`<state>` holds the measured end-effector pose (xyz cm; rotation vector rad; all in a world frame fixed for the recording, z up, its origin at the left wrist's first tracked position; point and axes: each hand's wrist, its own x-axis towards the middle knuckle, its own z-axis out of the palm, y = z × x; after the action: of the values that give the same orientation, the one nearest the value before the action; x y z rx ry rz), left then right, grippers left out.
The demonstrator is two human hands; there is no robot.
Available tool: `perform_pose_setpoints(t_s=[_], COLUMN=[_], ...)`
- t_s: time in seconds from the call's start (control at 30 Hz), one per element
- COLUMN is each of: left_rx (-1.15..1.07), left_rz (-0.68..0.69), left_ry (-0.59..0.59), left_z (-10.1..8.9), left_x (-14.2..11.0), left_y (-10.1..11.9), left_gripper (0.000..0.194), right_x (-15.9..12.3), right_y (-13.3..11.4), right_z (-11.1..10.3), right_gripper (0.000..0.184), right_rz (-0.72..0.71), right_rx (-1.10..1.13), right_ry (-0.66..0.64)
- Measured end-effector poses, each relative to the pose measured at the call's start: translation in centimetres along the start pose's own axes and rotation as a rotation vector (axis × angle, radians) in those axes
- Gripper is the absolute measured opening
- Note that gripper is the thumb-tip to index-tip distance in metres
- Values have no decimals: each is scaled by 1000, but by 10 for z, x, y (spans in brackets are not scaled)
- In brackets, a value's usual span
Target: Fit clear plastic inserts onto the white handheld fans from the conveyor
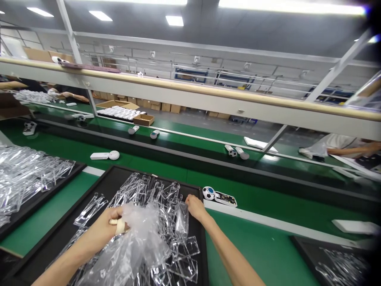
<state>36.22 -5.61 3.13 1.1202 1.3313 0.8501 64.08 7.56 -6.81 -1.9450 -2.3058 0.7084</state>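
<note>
Clear bag (145, 234): left hand (111, 223) is clutching it; right hand (195, 207) is curling at black tray (110, 180) edge, hold unclear; emptying is seemingly proceeding, probably needing a lift next.

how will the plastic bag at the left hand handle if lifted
The plastic bag looks floppy, crumpled as it is at the left hand. Its thin, clear film suggests little weight, and its shine hints at slipperiness.

Crumpled translucent bag (142, 234) over clear parts (167, 216)
</note>
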Motion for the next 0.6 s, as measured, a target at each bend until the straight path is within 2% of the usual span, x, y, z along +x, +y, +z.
perform_pose_setpoints(t_s=[0.07, 0.2, 0.3, 0.4, 0.5, 0.6], left_rx=[29, 79, 100, 171, 208, 131], left_rz=[19, 45, 74, 99, 191, 258], left_ry=[-34, -113, -157, -121, -100, -80], left_z=[-2, 1, 7, 16, 25, 20], left_x=[-3, -6, -11, -19, -32, -44], left_y=[-1, 0, 8, 21, 30, 20], left_gripper=[5, 4, 5, 11, 20, 15], right_x=[-24, -69, -86, -96, -106, -113], right_y=[-9, -27, -39, -60, -98, -143], right_z=[-13, -49, -80, -101, -94, -62], right_gripper=[12, 21, 19, 18, 18, 18], right_rz=[-62, -212, -275, -336, -511, -711], right_rx=[-16, -16, -11, 15, 184, 437], right_ry=[83, 179, 267, 296, 176, -69])
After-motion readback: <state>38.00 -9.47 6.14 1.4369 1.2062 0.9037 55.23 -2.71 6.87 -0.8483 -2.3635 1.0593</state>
